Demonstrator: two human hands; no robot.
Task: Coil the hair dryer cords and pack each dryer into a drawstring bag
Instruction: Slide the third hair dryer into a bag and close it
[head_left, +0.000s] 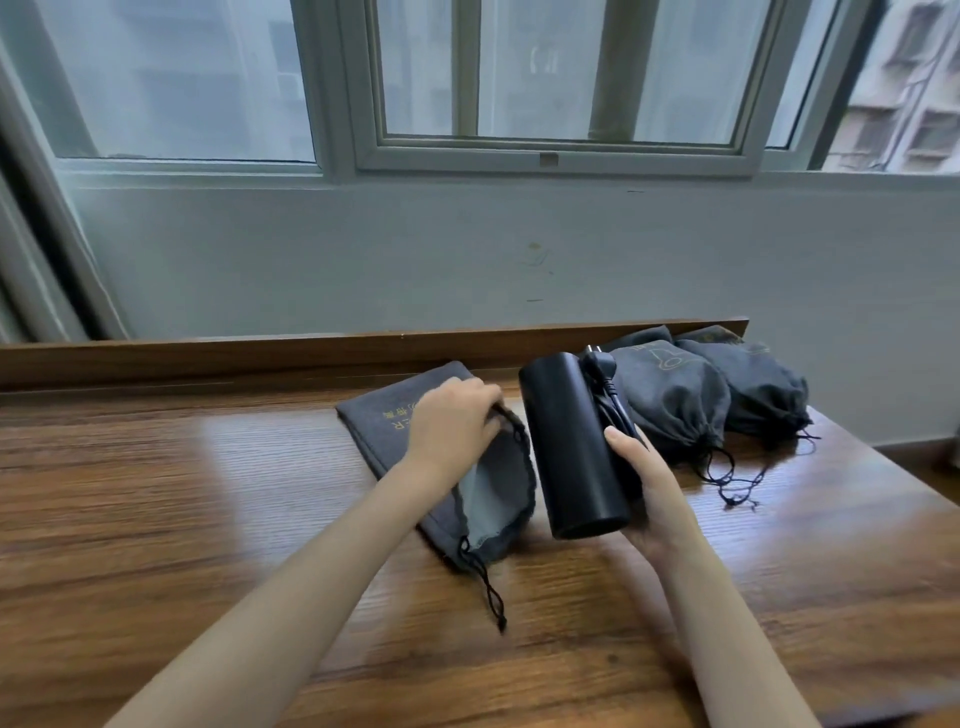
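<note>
Wooden surface (156, 493) below a window, left hand (452, 423) pinching the open bag (488, 493) mouth, right hand (649, 488) clamped on black dryer (571, 441) with coiled cord (610, 395), two filled bags (675, 400) far right

Soft, cool daylight comes through the window (556, 78) well beyond the fingertips and lays a pale sheen on the wooden table (156, 467) left of them. Shadows are faint. The frame bows at its edges, and the nearest forearms are slightly blurred.
</note>
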